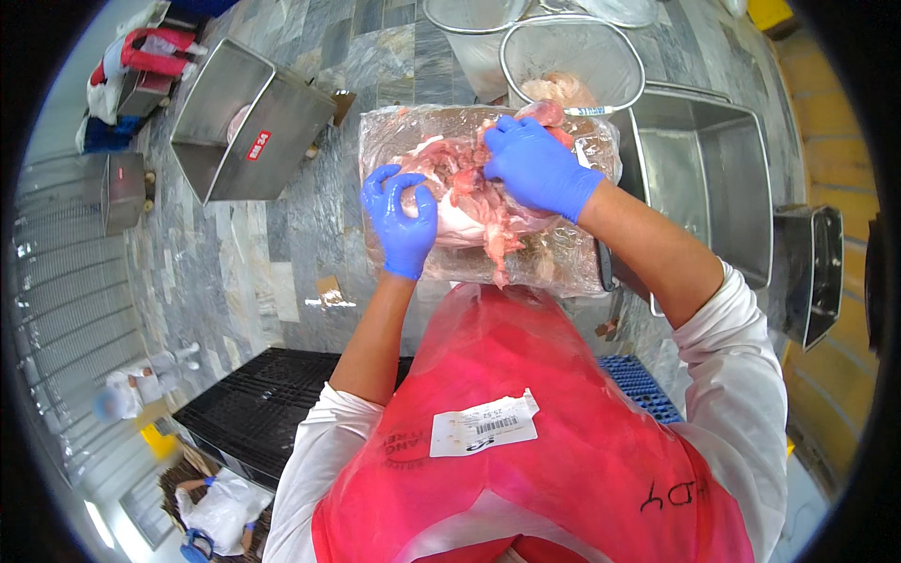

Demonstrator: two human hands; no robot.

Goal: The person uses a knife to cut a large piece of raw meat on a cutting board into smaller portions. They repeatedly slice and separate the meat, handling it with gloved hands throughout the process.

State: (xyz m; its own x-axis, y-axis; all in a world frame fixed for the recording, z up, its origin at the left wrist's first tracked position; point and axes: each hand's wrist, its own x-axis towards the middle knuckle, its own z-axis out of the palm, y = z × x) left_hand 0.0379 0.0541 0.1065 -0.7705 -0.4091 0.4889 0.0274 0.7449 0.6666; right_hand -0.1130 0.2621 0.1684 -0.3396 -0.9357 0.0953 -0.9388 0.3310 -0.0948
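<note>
A large cut of raw meat (462,223), pink and red with pale fat, lies on a plastic-wrapped brown block (540,267) in front of me. My left hand (404,220), in a blue glove, grips the meat's left edge with curled fingers and thumb. Over the meat's right part, my right hand (542,171), gloved the same, has its fingers bent down and closed on the flesh. Its fingertips are partly hidden, and I cannot make out a tool in it. A ragged strip hangs from the meat toward my red apron (526,375).
Beyond the block stands a bag-lined round bin (572,47) holding pale scraps. Steel tubs stand at right (704,178) and far left (225,122). A black pallet (258,403) and a blue crate (640,387) flank me. Other people work at the left edge.
</note>
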